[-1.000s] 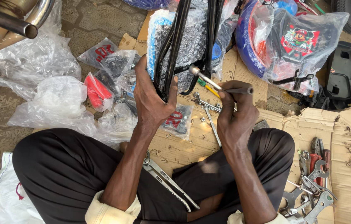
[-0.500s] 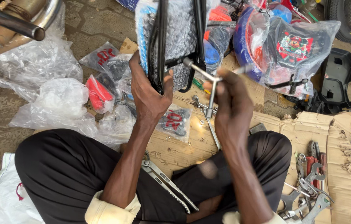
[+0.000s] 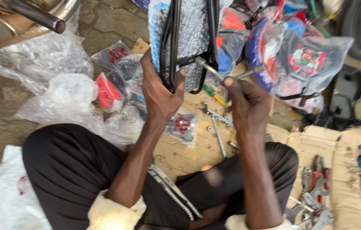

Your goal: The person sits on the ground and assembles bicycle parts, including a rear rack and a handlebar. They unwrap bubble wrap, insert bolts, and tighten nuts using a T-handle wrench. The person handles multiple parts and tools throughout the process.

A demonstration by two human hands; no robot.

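So the black bike frame (image 3: pixel 172 47) is stood upright at the top centre of the frame, and it's gripped by the left hand (image 3: pixel 160 91), fingers wrapped round its lower tubes with the thumb hooked over on the right side. Just to the right of that, a metal wrench (image 3: pixel 227 74) is clutched in the closed right hand (image 3: pixel 244 102); its head is pushed up against the bottom of the bike frame, right beside the left thumb. Both hands are held above a sheet of cardboard (image 3: pixel 317 145), where a few loose spanners (image 3: pixel 216 123) are scattered below them. Crumpled plastic bags (image 3: pixel 56 98) are piled at the left, and more pliers (image 3: pixel 317 187) are heaped at lower right.
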